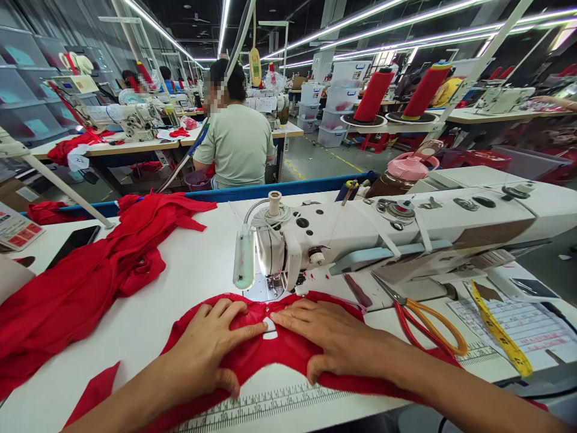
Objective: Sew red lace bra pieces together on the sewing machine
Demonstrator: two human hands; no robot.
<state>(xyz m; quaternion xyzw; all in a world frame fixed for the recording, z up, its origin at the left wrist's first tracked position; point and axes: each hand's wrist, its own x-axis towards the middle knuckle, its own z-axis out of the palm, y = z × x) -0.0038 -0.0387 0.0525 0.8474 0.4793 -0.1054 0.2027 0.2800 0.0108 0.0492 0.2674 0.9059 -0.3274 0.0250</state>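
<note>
A red fabric piece (273, 352) lies spread on the white sewing table, just in front of the needle area (276, 282) of a white sewing machine (383, 219). On its left half rests my left hand (202, 346), fingers stretched and spread, the index finger pointing to the middle. My right hand (336, 337) presses flat on the right half, its fingertips close to the left index finger. Between the fingertips shows a small white patch (269, 328); I cannot tell whether it is a label or a gap in the cloth.
A heap of red fabric (94, 282) covers the table's left side. Scissors (428, 322) with orange and red handles, a yellow tape measure (500, 337) and a written sheet (518, 328) lie at right. A printed ruler (265, 404) runs along the front. A person (238, 132) sits ahead.
</note>
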